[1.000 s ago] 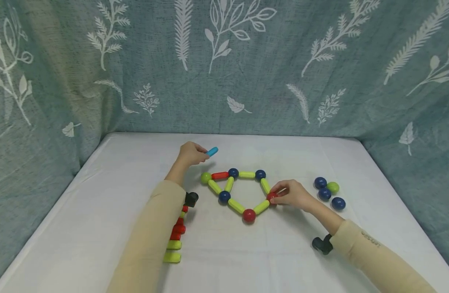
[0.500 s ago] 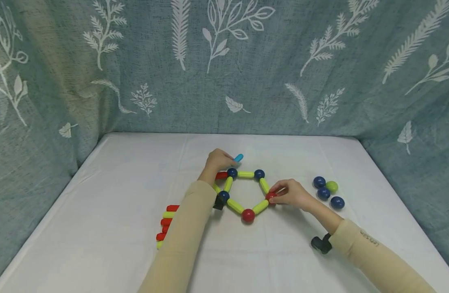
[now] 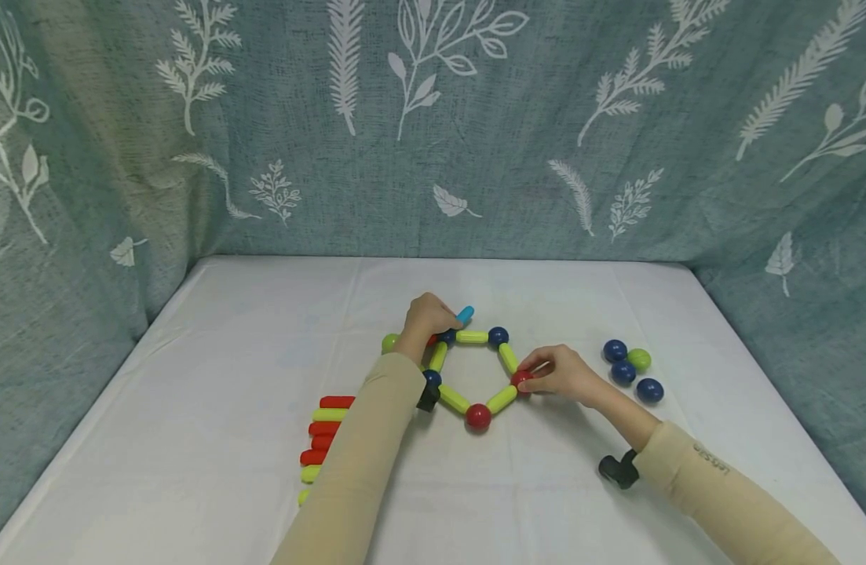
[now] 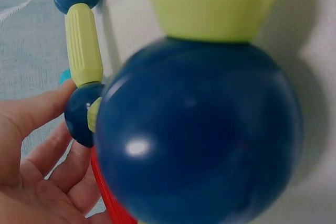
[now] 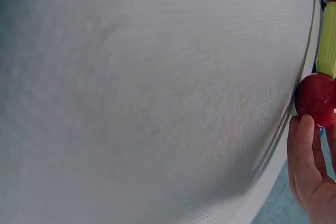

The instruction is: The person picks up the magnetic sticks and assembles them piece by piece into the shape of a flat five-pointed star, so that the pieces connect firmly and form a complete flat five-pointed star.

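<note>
Yellow rods and balls form a five-sided ring lying on the white table. My left hand (image 3: 429,315) pinches a light blue rod (image 3: 465,315) at the ring's far-left blue ball (image 3: 447,337). In the left wrist view only a sliver of that rod (image 4: 64,76) shows behind the thumb, and a near blue ball (image 4: 199,135) fills much of the frame. A red rod (image 4: 111,195) runs from the far blue ball, partly hidden by my hand. My right hand (image 3: 561,372) grips the red ball (image 3: 521,382) at the ring's right corner with fingertips and thumb.
Several red and yellow rods (image 3: 325,429) lie in a stack at left, partly behind the left sleeve. At right sit loose blue balls (image 3: 649,391) and a green ball (image 3: 639,360). Another red ball (image 3: 478,417) marks the ring's near corner. A patterned curtain (image 3: 433,157) hangs behind the table.
My left hand has moved right and slightly nearer, bringing the light blue rod from beyond the green ball to the far-left blue ball. The right hand stays on the red ball.
</note>
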Demonstrator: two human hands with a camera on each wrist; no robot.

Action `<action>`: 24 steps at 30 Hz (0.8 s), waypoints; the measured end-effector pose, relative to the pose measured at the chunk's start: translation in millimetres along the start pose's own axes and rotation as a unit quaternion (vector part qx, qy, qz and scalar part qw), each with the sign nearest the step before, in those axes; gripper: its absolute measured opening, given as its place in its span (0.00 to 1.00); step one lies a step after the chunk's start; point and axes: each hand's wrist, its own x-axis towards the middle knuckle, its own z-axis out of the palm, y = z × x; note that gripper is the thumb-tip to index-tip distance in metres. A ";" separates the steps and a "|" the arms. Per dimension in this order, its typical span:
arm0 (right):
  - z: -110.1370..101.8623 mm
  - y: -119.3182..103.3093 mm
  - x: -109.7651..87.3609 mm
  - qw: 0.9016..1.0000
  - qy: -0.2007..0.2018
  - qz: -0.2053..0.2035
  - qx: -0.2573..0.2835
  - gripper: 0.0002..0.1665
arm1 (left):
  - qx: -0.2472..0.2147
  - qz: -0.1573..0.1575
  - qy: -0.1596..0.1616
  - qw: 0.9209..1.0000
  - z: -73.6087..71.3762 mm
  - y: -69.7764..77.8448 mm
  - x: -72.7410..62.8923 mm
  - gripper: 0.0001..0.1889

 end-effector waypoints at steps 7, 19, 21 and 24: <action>0.0 -1.1 -0.3 1.000 -0.001 -0.008 -0.005 0.14 | 0.007 0.007 0.004 1.000 0.0 -1.3 -1.4 0.14; -0.3 -1.6 -1.9 1.000 -0.002 0.002 0.005 0.15 | 0.144 0.068 -0.063 0.985 -31.5 -22.4 -13.6 0.16; -0.1 -2.2 -1.9 1.000 0.000 0.004 0.004 0.14 | 0.152 0.076 -0.071 0.983 -38.1 -30.3 -16.9 0.14; 0.3 -3.3 -1.4 1.000 -0.001 0.006 -0.001 0.14 | 0.149 0.088 -0.077 0.982 -46.8 -43.3 -21.4 0.12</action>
